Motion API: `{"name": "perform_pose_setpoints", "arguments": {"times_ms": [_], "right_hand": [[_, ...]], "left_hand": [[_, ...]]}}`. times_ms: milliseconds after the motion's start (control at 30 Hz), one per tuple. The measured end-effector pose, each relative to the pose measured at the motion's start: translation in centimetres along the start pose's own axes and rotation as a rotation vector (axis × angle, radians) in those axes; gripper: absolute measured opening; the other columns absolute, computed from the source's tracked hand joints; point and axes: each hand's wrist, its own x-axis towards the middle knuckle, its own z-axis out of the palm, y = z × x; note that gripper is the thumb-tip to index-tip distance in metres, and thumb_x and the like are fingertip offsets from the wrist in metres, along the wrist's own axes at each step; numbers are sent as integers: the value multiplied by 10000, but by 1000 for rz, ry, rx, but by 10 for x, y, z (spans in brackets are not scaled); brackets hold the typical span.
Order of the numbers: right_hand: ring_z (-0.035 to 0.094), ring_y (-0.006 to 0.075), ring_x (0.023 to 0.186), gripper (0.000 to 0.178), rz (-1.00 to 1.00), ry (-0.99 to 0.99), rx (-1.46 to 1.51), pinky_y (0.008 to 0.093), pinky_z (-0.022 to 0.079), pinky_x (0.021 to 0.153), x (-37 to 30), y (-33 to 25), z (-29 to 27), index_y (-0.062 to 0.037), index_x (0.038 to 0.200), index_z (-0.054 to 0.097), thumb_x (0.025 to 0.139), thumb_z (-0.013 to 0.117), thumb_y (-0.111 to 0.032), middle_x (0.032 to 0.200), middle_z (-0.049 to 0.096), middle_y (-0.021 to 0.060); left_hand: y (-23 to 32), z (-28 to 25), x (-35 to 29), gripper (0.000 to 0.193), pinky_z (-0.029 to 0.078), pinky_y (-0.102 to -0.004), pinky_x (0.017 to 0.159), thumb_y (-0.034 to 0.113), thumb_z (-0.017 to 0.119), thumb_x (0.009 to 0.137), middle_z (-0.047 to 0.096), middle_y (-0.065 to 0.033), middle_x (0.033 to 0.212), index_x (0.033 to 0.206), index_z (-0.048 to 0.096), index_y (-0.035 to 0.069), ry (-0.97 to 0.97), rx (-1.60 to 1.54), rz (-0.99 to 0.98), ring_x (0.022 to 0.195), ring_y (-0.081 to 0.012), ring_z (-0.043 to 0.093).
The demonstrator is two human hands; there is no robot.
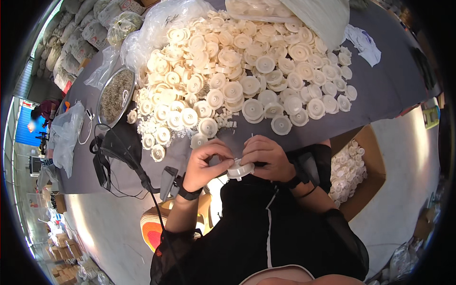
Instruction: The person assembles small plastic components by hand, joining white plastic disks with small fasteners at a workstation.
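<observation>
In front of my body, at the table's near edge, a round white plastic part (pixel 240 170) with a raised rim sits between my hands. My left hand (pixel 207 164) pinches its left side with thumb and fingers. On the opposite side, the curled fingers of my right hand (pixel 267 159) grip its upper right edge. A thin pin-like piece stands up by the right fingers, too small to make out. Just beyond my hands spreads a big heap of similar cream-white round parts (pixel 232 57). Much smaller white pieces (pixel 223 118) lie at its near side.
Left of the heap, a round metal tray (pixel 99 111) holds many tiny greyish pieces. A black device with a cable (pixel 121 145) lies closer. Clear plastic bags (pixel 161 21) border the heap. At my right, a cardboard box (pixel 375 161) contains more white parts.
</observation>
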Motion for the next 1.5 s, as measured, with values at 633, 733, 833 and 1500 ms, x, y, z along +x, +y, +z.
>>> {"name": "perform_pose_setpoints", "arguments": {"times_ms": [633,733,833,1500], "right_hand": [[577,238,844,259,99,-2,73,351,464,788,-16,-6,-7,-56,839,637,602,686,38,868,608,53],[581,239,845,253,127,-4,87,360,463,798,-17,-4,-7,-57,838,636,605,702,14,859,616,57],[582,238,841,250,143,7,58,364,460,804,-18,-2,-9,-56,834,633,602,716,-10,847,620,58],[588,178,777,296,-7,3,-194,361,427,835,-14,-7,-18,-90,836,608,569,681,14,854,620,14]], "left_hand": [[2,1,6,73,428,-242,687,-33,646,727,603,-60,795,792,636,-1,-223,75,-93,755,-137,574],[1,2,4,99,430,-246,712,-26,654,721,603,-70,808,818,640,-9,-225,75,-98,767,-151,580],[10,12,4,151,434,-251,741,-16,665,717,613,-90,855,867,644,-18,-129,19,-71,783,-169,588],[10,29,-16,392,360,-452,952,51,735,642,636,-81,917,1017,620,42,-40,565,386,859,-222,608]]}}
